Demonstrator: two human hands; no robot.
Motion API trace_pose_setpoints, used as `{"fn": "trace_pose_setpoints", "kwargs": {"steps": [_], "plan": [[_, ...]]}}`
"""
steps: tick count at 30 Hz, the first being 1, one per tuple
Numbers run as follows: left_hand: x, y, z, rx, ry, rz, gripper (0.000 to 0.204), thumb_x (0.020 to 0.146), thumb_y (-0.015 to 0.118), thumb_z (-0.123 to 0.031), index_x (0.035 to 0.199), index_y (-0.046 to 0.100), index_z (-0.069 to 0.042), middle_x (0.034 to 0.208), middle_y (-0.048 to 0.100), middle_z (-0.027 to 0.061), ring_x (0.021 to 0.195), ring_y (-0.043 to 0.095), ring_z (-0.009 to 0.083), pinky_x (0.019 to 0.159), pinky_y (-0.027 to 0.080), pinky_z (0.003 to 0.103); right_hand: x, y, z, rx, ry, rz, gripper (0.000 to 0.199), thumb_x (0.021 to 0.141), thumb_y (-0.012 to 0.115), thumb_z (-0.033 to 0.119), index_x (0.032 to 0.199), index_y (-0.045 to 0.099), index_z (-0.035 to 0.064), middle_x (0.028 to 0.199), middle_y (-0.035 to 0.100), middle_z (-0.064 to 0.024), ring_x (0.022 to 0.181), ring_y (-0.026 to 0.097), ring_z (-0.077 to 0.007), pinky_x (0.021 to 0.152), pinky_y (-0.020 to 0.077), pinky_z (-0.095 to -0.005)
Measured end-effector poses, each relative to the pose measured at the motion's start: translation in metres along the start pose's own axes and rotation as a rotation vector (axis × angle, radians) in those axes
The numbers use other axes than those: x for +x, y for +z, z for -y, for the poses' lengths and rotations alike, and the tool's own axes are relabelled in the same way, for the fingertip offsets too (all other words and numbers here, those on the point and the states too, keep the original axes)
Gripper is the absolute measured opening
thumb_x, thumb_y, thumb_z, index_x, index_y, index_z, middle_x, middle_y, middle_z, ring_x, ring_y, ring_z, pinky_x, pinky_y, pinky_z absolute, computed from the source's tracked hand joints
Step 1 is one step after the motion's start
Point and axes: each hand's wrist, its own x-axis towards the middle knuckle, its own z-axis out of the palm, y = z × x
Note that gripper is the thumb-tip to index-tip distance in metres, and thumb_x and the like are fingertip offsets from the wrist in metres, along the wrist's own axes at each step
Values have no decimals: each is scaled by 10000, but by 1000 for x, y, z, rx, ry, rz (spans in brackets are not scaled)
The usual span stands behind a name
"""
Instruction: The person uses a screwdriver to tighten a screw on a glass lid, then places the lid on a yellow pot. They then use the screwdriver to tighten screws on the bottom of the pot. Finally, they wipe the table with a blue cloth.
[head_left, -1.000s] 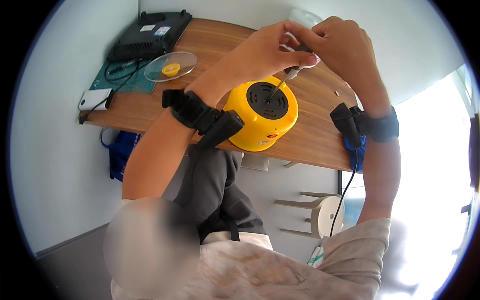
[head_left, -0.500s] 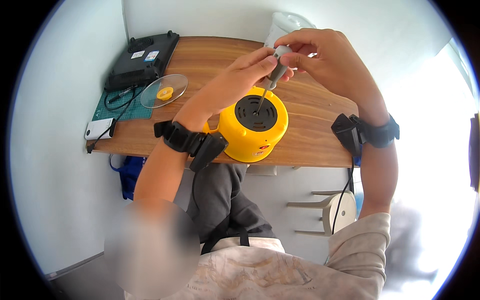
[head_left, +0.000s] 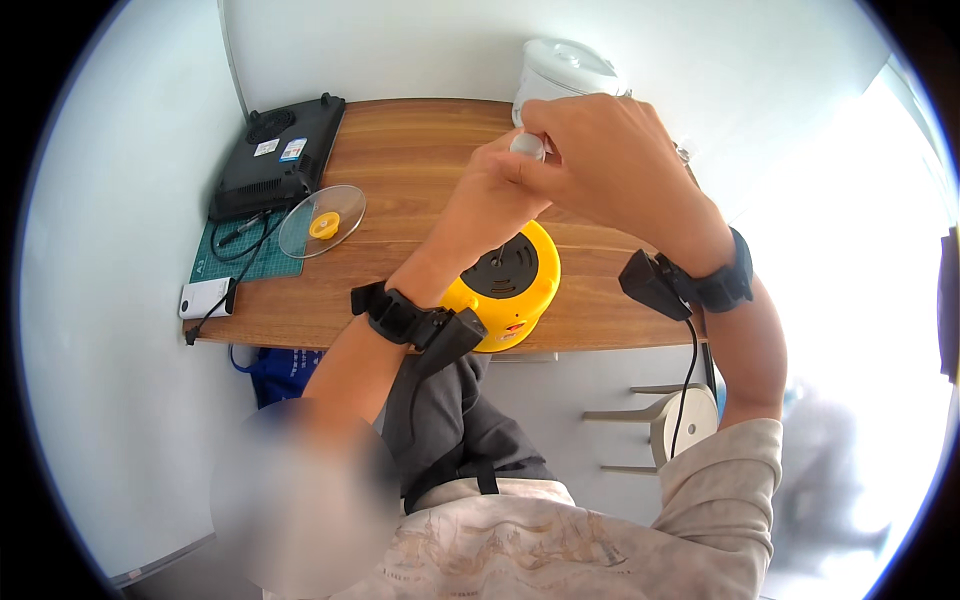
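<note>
Wooden table (head_left: 400,160) before me, with its surroundings. Far left: a flat black appliance (head_left: 275,160), vented face upward, bearing a round grille and two pale labels. At its near edge lies a green cutting mat (head_left: 270,262), partly overlapped by a clear lid (head_left: 347,208) with a yellow knob (head_left: 324,226). By the mat's near corner, to my left: a white box-shaped device (head_left: 207,298), with a black corded plug (head_left: 191,338) just beside it. Far edge: a white lidded container (head_left: 565,65), partly hidden. Below the tabletop, on my left, a blue bag (head_left: 285,375); on my right, a pale stool (head_left: 685,410), its seat pierced centrally.
</note>
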Motion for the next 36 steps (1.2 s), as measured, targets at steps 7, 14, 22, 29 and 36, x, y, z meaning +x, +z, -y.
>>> {"fn": "trace_pose_setpoints", "kwargs": {"steps": [7,14,22,29,36], "plan": [[4,-2,-4,9,-121,174,300,847,747,-108,1115,632,-40,866,656,5,773,598,83,669,485,257,-9,3,-26,398,-130,-19,465,905,624,469,856,684,11,672,655,-160,599,632,-336,594,531,-378],[5,15,-7,84,40,78,313,833,768,-100,1108,632,-41,876,662,-3,786,588,73,680,483,252,-10,17,-22,100,85,-40,629,919,566,585,615,685,47,483,573,-102,458,588,-280,473,483,-363],[1,2,2,93,-10,59,258,841,757,-103,1055,629,-36,873,657,6,789,589,89,692,485,262,-18,-2,-15,342,-65,-121,338,887,627,356,889,687,23,704,670,-113,635,639,-317,621,524,-387],[1,4,-10,27,35,99,220,864,738,-100,1051,641,-37,886,660,8,796,586,90,696,482,263,-12,-3,-24,327,-116,-66,323,875,606,331,849,676,16,701,655,-134,653,633,-323,630,516,-384],[-1,7,-11,204,15,75,211,874,741,-100,1051,647,-36,930,652,-9,786,565,78,685,479,254,-3,9,-16,56,-44,-121,517,891,594,453,603,672,31,476,554,-126,449,570,-321,454,466,-364]]}}
